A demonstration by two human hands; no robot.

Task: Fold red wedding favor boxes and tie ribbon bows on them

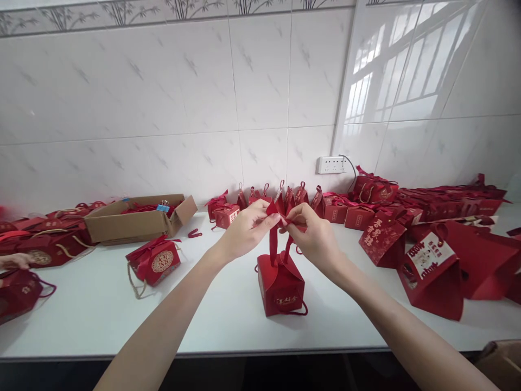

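Note:
A small red gift box (280, 285) with gold lettering stands upright on the white table, a dark red cord loop at its lower front. Two strands of red ribbon (274, 244) rise from its top. Above the box, my left hand (253, 225) pinches the ribbon between thumb and fingers. My right hand (310, 231) pinches the ribbon just beside it, and the fingertips of both hands nearly meet at the crossing. Part of the ribbon there is hidden by my fingers.
A finished-looking red box (157, 260) with bow lies left on the table (220, 326). Behind it is a cardboard box (130, 225) holding red ribbons. Red boxes (431, 277) crowd the right. Another person's hand (16, 261) touches a box at far left.

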